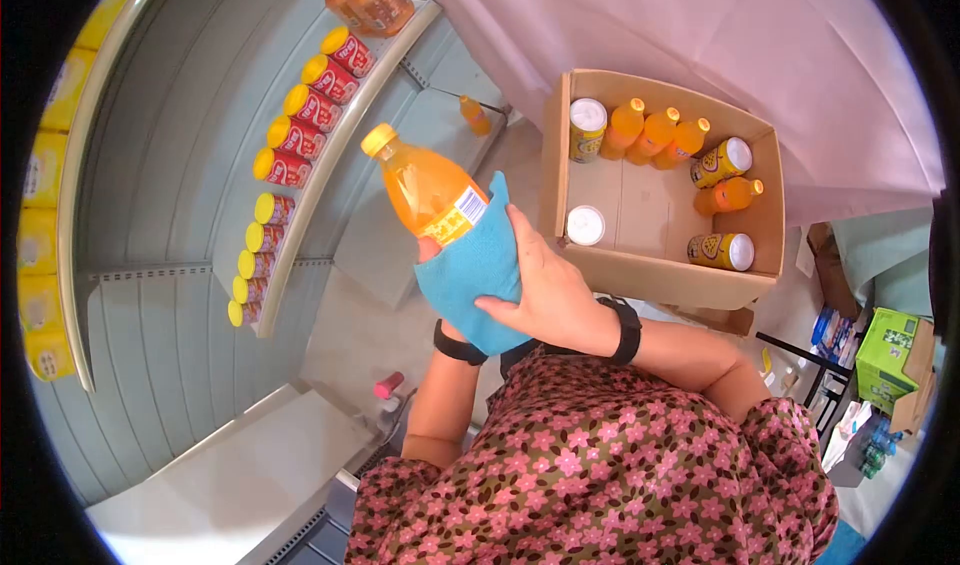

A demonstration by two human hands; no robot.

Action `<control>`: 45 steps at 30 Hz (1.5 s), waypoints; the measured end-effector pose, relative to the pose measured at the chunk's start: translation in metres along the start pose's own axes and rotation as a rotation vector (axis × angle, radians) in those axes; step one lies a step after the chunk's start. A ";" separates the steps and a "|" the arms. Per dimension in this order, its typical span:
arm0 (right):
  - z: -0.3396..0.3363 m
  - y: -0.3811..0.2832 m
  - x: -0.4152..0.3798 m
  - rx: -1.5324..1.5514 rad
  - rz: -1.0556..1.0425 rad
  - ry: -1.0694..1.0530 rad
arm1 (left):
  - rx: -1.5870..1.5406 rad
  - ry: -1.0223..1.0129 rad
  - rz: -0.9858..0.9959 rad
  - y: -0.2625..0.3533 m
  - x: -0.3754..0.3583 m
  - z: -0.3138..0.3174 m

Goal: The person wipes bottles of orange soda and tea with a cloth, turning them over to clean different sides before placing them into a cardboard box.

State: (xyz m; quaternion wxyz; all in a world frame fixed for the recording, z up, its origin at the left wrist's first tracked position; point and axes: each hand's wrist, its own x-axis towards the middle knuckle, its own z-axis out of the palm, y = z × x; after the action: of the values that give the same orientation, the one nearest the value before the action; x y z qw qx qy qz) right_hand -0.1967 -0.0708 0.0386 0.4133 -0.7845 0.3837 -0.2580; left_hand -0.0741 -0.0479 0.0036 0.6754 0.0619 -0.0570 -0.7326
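Note:
An orange drink bottle (425,187) with a yellow cap is tilted up to the left in front of me. A blue cloth (468,283) wraps around its lower part. My right hand (552,290) is closed over the cloth, thumb on the near side and fingers along the bottle's right side. Most of my left hand (428,249) is hidden behind the cloth; only a bit of it shows at the bottle's left edge, closed around the bottle.
To the right, an open cardboard box (660,277) holds several orange bottles and cans. Red jars with yellow lids (312,107) line the shelf (345,130) at left, with large bottles (372,3) at its top end. A small orange bottle (474,115) stands on a lower shelf.

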 end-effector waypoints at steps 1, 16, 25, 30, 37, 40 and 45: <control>0.000 0.000 -0.001 -0.013 0.112 -0.031 | 0.000 0.001 -0.001 -0.002 0.000 -0.003; -0.022 0.019 0.010 0.026 0.100 -0.239 | 0.702 0.269 0.394 0.030 0.014 0.024; -0.025 0.027 0.010 -0.150 -0.271 0.079 | 0.665 0.061 0.463 0.040 0.018 0.023; -0.011 0.015 0.018 -0.091 -0.135 0.085 | 0.631 0.121 0.517 0.031 0.020 0.029; -0.033 0.050 0.042 0.978 0.208 -1.013 | 0.559 -0.172 0.401 0.029 0.018 0.026; -0.027 0.065 0.022 1.294 0.501 -1.123 | 0.363 -0.257 0.392 0.027 0.021 0.018; -0.014 0.082 0.000 1.813 0.827 -0.726 | 0.279 -0.218 0.500 0.035 0.022 0.010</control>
State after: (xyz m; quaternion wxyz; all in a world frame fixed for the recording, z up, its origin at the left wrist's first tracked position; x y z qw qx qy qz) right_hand -0.2386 -0.1066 -0.0236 0.9894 -0.0217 0.1385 -0.0376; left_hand -0.0429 -0.0723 0.0194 0.8096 0.0592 -0.2428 -0.5311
